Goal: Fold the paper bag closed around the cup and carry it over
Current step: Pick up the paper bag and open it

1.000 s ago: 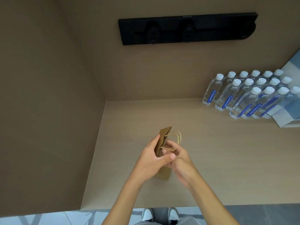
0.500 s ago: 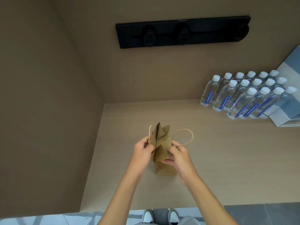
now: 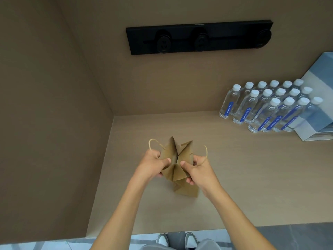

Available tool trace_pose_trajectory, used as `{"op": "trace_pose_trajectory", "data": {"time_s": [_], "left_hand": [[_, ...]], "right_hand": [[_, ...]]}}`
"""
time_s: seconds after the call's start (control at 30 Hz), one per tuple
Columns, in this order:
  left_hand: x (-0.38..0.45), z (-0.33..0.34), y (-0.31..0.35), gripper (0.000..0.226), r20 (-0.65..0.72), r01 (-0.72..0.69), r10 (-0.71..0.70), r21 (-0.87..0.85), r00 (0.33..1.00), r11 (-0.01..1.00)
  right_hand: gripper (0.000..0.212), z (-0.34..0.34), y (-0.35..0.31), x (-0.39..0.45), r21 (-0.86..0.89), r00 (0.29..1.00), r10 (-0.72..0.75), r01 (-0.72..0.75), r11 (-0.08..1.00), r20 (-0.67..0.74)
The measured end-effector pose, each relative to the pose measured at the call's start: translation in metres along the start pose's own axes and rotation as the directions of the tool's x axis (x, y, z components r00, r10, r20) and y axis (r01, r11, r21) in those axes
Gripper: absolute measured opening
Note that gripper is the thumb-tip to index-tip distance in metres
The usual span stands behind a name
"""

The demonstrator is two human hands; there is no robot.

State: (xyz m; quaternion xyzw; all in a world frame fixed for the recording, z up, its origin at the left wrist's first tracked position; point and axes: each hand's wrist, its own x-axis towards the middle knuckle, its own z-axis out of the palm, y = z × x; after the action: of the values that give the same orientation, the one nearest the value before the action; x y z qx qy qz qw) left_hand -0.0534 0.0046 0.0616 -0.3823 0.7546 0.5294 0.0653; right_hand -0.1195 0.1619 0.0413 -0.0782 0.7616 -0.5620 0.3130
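Observation:
A small brown paper bag (image 3: 177,160) with twine handles stands on the wooden counter (image 3: 234,177), its top spread into pointed flaps. My left hand (image 3: 153,164) grips the bag's left side, with one twine loop arching above it. My right hand (image 3: 197,168) grips the right side, and the other twine loop runs up from it. Both thumbs press on the top flaps near the middle. No cup shows; the inside of the bag is hidden.
Several clear water bottles (image 3: 266,107) with white caps and blue labels stand in rows at the back right, beside a white and blue box (image 3: 319,98). A black socket strip (image 3: 198,37) is on the back wall. A side wall (image 3: 45,105) rises on the left.
The flat, folded bag has been pulled apart: both hands moved outward to its sides, the top flaps spread, and the twine handles swung out left and right.

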Motion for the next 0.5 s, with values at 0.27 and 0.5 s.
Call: {"op": "trace_pose_trajectory", "data": {"time_s": [0.27, 0.5], "left_hand": [[-0.016, -0.007, -0.011, 0.026, -0.158, -0.077, 0.094, 0.115, 0.983, 0.99], [-0.026, -0.014, -0.021, 0.033, -0.194, -0.093, 0.134, 0.208, 0.972, 0.974]], "right_hand": [[0.028, -0.026, -0.008, -0.003, -0.362, 0.99, -0.087, 0.04, 0.931, -0.115], [0.024, -0.037, -0.021, -0.028, -0.645, 0.942, -0.28, 0.099, 0.757, -0.184]]}}
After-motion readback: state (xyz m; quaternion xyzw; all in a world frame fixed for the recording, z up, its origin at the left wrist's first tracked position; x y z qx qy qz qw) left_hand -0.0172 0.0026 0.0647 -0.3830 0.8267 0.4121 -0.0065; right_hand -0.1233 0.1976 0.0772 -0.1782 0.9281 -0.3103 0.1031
